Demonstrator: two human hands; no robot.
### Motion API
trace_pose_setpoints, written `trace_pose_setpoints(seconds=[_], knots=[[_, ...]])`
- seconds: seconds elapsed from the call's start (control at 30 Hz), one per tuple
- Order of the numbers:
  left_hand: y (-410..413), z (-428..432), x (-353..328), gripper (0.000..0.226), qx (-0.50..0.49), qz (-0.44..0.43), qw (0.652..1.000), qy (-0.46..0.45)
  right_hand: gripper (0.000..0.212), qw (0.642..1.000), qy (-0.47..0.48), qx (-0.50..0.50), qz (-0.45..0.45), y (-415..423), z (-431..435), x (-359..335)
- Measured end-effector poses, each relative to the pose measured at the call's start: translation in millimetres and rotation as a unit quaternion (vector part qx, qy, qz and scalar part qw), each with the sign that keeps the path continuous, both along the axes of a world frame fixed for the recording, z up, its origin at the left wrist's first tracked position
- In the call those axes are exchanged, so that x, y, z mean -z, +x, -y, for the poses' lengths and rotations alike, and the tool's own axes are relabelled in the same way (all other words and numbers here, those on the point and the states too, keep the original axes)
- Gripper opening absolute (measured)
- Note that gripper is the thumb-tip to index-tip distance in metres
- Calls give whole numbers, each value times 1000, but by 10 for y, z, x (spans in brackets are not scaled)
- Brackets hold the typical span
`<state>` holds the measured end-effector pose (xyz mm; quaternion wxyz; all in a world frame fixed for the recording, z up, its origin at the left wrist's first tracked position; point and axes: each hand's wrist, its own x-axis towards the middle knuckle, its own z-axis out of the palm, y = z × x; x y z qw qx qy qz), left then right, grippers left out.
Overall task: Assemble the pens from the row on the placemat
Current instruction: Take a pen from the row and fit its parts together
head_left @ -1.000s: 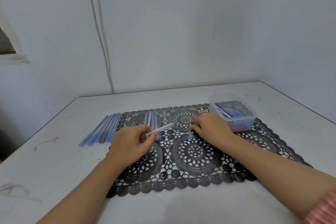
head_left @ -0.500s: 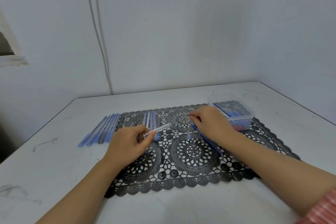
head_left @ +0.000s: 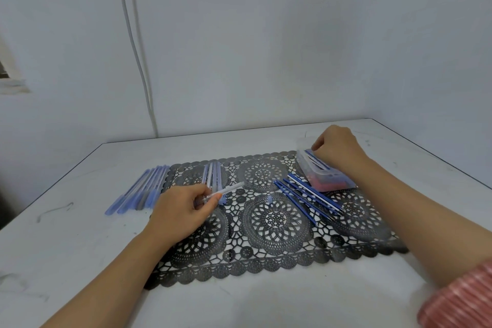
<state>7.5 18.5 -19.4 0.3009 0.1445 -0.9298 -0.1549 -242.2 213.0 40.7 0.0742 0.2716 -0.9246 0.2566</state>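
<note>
Centrally, left hand (head_left: 183, 208) pinching a clear pen barrel (head_left: 231, 188) over the black placemat (head_left: 266, 269), row of barrels (head_left: 213, 176) just beyond, right hand (head_left: 338, 152) at upper right gripping a tilted plastic box (head_left: 330, 182), blue refills (head_left: 306, 198) beside it.

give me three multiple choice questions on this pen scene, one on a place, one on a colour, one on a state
1. Where do the loose blue refills lie?
A. on the placemat beside the plastic box
B. on the bare table at far left
C. in the left hand

2. What colour is the placemat?
A. red
B. dark grey
C. yellow

3. How does the plastic box sit?
A. flat with a lid on
B. tilted, held by the right hand
C. upside down

Answers:
1 A: the blue refills lie on the placemat next to the plastic box; the left hand pinches only a clear barrel.
2 B: its lace pattern is dark grey.
3 B: the right hand grips its raised far side.
</note>
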Motion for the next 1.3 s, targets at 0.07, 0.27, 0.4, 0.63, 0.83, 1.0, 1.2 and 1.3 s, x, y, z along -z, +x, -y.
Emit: trace_pose_setpoints(seconds=[0.07, 0.27, 0.4, 0.63, 0.83, 1.0, 1.2, 1.3], knots=[[-8, 14, 20, 50, 4, -5, 1000, 2, 20, 999, 37, 13, 17, -49, 2, 44], [-32, 38, 58, 54, 7, -6, 1000, -11, 27, 996, 84, 23, 22, -27, 38, 38], [-29, 40, 60, 55, 10, -5, 1000, -8, 35, 994, 108, 26, 7, 15, 58, 25], [-36, 43, 66, 52, 14, -3, 1000, -9, 32, 992, 121, 21, 4, 27, 38, 17], [-37, 43, 63, 52, 14, -3, 1000, -6, 9, 998, 58, 16, 16, 10, 61, 27], [-31, 47, 59, 53, 18, -5, 1000, -2, 20, 999, -19, -10, -47, 79, 86, -15], [-23, 43, 45, 54, 8, 2, 1000, 3, 37, 972, -170, -141, -83, 292, 159, -102], [-10, 28, 19, 49, 7, 3, 1000, 7, 28, 966, -174, -179, -70, 469, 208, -138]])
